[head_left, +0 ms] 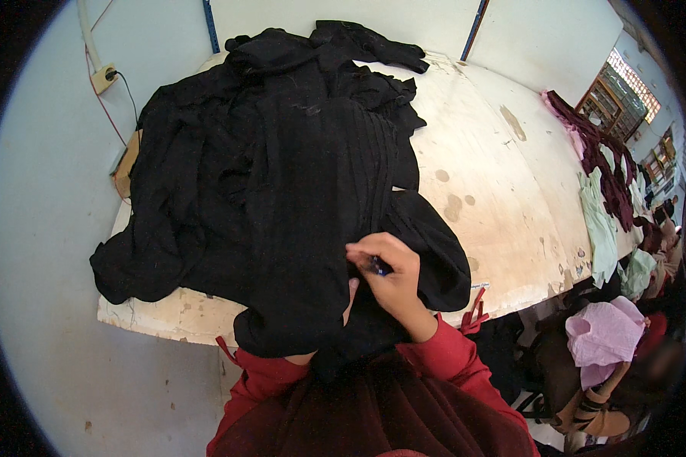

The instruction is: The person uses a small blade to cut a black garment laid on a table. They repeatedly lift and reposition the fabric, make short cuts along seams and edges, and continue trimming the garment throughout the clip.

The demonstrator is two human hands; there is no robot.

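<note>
A large heap of black garments (282, 167) with pleated folds covers the left part of the table and hangs over its front edge. My right hand (392, 278) is closed round a small dark tool with a blue part (379, 266), too hidden to name further. Its fingertips are at the edge of a fold, close to the cloth. Black fabric covers most of my left hand (351, 299); only a little of its fingers shows at the cloth's edge, just below my right hand, and it seems to hold the fabric from beneath.
The pale, stained table (503, 206) extends to the right. Maroon cloth (613, 179) and mint-green cloth (598, 228) lie along its far right end. A person with pink cloth (604, 335) sits at the lower right. A socket with a cable (105, 77) is on the left wall.
</note>
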